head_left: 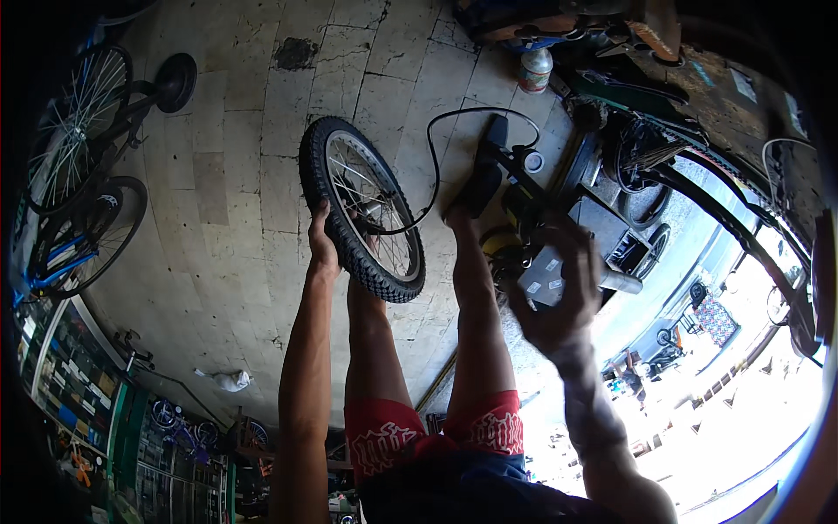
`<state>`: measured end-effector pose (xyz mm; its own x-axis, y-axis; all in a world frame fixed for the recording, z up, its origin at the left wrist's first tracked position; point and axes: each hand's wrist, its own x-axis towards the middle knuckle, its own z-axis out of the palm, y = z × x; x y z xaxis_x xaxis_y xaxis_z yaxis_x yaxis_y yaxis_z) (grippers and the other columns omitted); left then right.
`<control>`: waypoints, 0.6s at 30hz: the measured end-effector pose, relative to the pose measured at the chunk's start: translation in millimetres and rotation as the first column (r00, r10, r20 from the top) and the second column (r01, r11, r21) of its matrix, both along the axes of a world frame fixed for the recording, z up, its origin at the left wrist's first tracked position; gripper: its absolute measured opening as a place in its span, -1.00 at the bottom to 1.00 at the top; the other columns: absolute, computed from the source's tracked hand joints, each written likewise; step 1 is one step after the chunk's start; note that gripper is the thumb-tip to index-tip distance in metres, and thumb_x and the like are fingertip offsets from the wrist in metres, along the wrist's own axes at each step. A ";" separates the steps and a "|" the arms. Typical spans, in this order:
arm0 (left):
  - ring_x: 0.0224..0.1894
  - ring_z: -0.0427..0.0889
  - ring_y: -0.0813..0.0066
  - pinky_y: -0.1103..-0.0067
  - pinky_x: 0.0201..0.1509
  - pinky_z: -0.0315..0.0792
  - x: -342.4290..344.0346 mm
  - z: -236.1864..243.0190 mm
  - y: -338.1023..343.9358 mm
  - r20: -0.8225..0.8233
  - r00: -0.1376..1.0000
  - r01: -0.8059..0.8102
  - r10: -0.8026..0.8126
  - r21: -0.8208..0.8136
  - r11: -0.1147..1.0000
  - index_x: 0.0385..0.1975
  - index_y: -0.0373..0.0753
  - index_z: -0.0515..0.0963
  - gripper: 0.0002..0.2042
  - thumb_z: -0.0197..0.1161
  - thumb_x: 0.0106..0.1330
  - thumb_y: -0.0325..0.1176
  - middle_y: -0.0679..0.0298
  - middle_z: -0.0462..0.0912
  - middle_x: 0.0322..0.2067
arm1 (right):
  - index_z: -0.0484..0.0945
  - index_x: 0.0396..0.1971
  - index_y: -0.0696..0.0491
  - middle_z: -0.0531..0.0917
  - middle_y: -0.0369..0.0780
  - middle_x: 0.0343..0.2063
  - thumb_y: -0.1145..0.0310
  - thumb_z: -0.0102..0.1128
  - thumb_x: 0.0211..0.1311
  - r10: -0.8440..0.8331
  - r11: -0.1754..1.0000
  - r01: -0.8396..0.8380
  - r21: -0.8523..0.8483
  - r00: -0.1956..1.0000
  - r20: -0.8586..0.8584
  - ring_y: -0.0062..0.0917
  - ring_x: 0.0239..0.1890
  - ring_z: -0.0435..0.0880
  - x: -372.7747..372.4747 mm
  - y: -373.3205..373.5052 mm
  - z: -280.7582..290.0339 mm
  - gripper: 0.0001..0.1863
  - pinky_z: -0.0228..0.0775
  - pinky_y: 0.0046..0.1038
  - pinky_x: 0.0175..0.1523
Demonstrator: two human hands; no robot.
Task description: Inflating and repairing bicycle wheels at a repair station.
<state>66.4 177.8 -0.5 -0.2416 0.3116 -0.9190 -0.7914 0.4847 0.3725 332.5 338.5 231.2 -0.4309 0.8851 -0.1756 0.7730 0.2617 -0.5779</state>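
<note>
My left hand grips the knobbly tyre of a small spoked bicycle wheel, its thumb against the tread. The wheel stands tilted above the floor in front of my left leg. A black hose loops from a floor pump with a round gauge to the wheel near its hub; the hose end is hard to make out. Near the pump, my right hand is raised, fingers curved and thumb apart, with nothing visible between them. A grey cylinder shows just beyond it; whether they touch is unclear.
Bicycles line the left side, above glass display cases. A white rag lies on the tiled floor. A plastic bottle stands by a cluttered workbench. A grey box sits right of the pump.
</note>
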 end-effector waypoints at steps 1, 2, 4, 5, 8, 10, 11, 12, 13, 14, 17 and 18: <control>-0.40 0.62 0.47 0.56 -0.29 0.48 0.6 -1.7 -0.1 -0.004 1.000 0.000 0.000 -0.011 1.000 -0.03 -0.22 0.53 -0.48 0.10 0.35 0.16 0.25 0.67 -0.34 | 0.49 0.10 0.03 0.47 -0.09 0.16 0.28 0.62 -0.24 -0.019 1.000 0.022 -0.014 0.981 0.194 -0.15 0.17 0.44 29.5 11.1 24.8 -0.23 0.26 -0.13 0.29; -0.40 0.62 0.48 0.57 -0.29 0.48 -0.1 -1.9 -1.1 -0.010 1.000 0.002 -0.002 -0.020 1.000 -0.04 -0.22 0.54 -0.48 0.11 0.34 0.16 0.25 0.67 -0.34 | 0.48 0.15 0.05 0.43 -0.08 0.22 0.24 0.66 -0.30 0.033 0.999 -0.034 -0.006 0.889 0.457 -0.10 0.21 0.42 59.6 22.7 39.6 -0.14 0.27 -0.08 0.31; -0.41 0.61 0.49 0.57 -0.29 0.48 -1.8 -5.1 1.2 -0.008 1.000 -0.003 0.003 -0.011 1.000 -0.05 -0.22 0.55 -0.48 0.12 0.34 0.16 0.25 0.67 -0.34 | 0.51 0.05 -0.02 0.43 -0.10 0.12 0.27 0.59 -0.25 0.172 0.984 -0.087 -0.155 0.678 0.714 -0.14 0.06 0.43 101.2 31.4 30.2 -0.28 0.28 -0.07 0.17; -0.38 0.62 0.49 0.57 -0.26 0.48 -3.8 -5.9 1.6 0.018 1.000 0.002 -0.002 0.006 1.000 -0.05 -0.21 0.55 -0.51 0.13 0.34 0.13 0.25 0.67 -0.33 | 0.55 -0.09 0.01 0.49 -0.13 -0.04 0.37 0.53 -0.21 0.203 0.963 -0.012 -0.269 0.687 0.697 -0.19 -0.13 0.49 114.5 31.7 14.6 -0.44 0.35 -0.14 -0.01; -0.30 0.64 0.47 0.57 -0.15 0.49 -13.6 -4.8 1.3 0.059 0.998 0.018 -0.016 -0.025 1.000 -0.04 -0.21 0.54 -0.56 0.18 0.35 0.05 0.26 0.66 -0.30 | 0.59 -0.38 0.12 0.61 -0.14 -0.43 0.64 0.33 -0.15 0.081 0.940 0.082 -0.332 0.890 0.449 -0.30 -0.59 0.58 136.2 28.2 -5.4 -0.75 0.49 -0.26 -0.45; -0.31 0.63 0.47 0.58 -0.15 0.49 -18.1 -1.4 2.0 0.029 1.000 0.002 -0.003 0.035 0.999 -0.04 -0.21 0.54 -0.55 0.18 0.35 0.06 0.26 0.67 -0.30 | 0.55 -0.38 0.15 0.61 -0.15 -0.47 0.66 0.29 -0.16 0.078 0.915 0.155 -0.373 0.838 0.540 -0.31 -0.57 0.57 136.8 25.5 21.4 -0.75 0.48 -0.27 -0.45; -0.32 0.63 0.47 0.58 -0.16 0.49 -16.9 -0.1 3.7 0.014 1.000 0.007 -0.007 0.032 0.999 -0.03 -0.22 0.54 -0.55 0.17 0.35 0.06 0.25 0.67 -0.30 | 0.55 -0.43 0.14 0.60 -0.17 -0.47 0.66 0.31 -0.16 -0.015 0.908 0.210 -0.363 0.881 0.472 -0.34 -0.59 0.55 137.3 20.8 57.8 -0.78 0.45 -0.31 -0.46; -0.33 0.63 0.47 0.58 -0.17 0.49 -15.8 1.4 6.4 0.006 1.000 0.015 -0.015 0.033 0.999 -0.02 -0.23 0.54 -0.54 0.17 0.36 0.07 0.25 0.67 -0.30 | 0.55 -0.48 0.12 0.59 -0.18 -0.47 0.65 0.32 -0.16 -0.019 0.894 0.213 -0.393 0.897 0.442 -0.37 -0.60 0.52 136.2 18.9 100.2 -0.81 0.43 -0.35 -0.46; -0.34 0.63 0.47 0.58 -0.17 0.48 -13.2 2.4 10.2 0.014 0.999 0.048 -0.049 0.052 0.997 -0.01 -0.24 0.54 -0.53 0.16 0.36 0.07 0.24 0.68 -0.30 | 0.53 -0.50 0.12 0.59 -0.18 -0.47 0.65 0.32 -0.15 -0.041 0.885 0.267 -0.383 0.862 0.506 -0.39 -0.60 0.52 132.7 18.6 135.9 -0.82 0.42 -0.37 -0.47; -0.34 0.63 0.47 0.58 -0.17 0.48 -9.3 3.7 13.9 0.013 1.000 0.018 -0.018 0.046 0.999 -0.01 -0.24 0.54 -0.53 0.16 0.36 0.07 0.24 0.68 -0.30 | 0.52 -0.52 0.12 0.59 -0.18 -0.47 0.65 0.32 -0.14 -0.037 0.909 0.209 -0.360 0.902 0.430 -0.41 -0.60 0.52 129.8 17.6 174.5 -0.82 0.41 -0.40 -0.47; -0.35 0.62 0.47 0.58 -0.18 0.48 -4.4 11.1 21.9 0.051 0.999 0.000 -0.001 0.035 0.999 -0.02 -0.26 0.56 -0.50 0.14 0.36 0.09 0.24 0.68 -0.31 | 0.42 -0.51 0.07 0.46 -0.32 -0.60 0.61 0.29 -0.06 -0.489 0.765 0.615 -0.190 0.747 0.451 -0.60 -0.68 0.35 122.1 21.6 232.7 -0.79 0.26 -0.49 -0.59; -0.35 0.62 0.47 0.58 -0.18 0.47 -3.6 13.5 24.3 0.052 0.998 -0.024 0.027 -0.045 0.999 -0.02 -0.26 0.56 -0.50 0.14 0.36 0.10 0.23 0.68 -0.31 | 0.41 -0.52 0.06 0.43 -0.35 -0.63 0.60 0.30 -0.05 -0.596 0.662 0.734 -0.151 0.637 0.489 -0.63 -0.71 0.31 122.1 23.4 223.1 -0.79 0.21 -0.51 -0.62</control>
